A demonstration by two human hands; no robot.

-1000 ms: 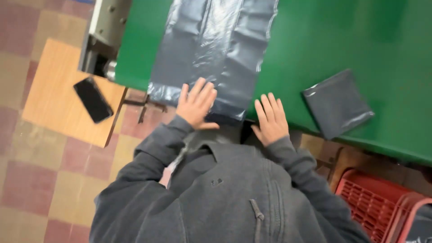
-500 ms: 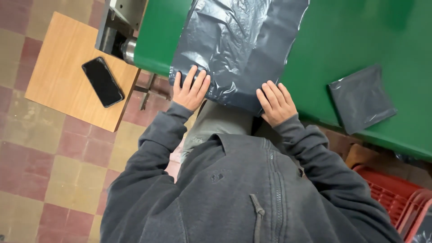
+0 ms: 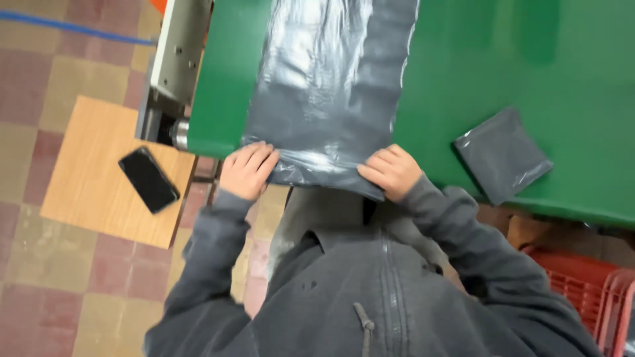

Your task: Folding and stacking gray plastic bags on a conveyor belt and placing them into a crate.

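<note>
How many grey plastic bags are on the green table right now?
2: a large grey bag spread flat, its near edge held by the left hand and right hand; a small folded grey bag lying to its right.

Checkered red and tan tile floor (image 3: 40,277), wooden side table (image 3: 92,178), green tabletop (image 3: 529,59), red crate (image 3: 582,284)

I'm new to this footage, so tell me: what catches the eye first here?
A big grey plastic bag lies flat on the green table, its near edge pinched by the left hand and right hand. A small folded grey bag sits to the right on the table. At left, a black phone rests on a wooden board.
</note>
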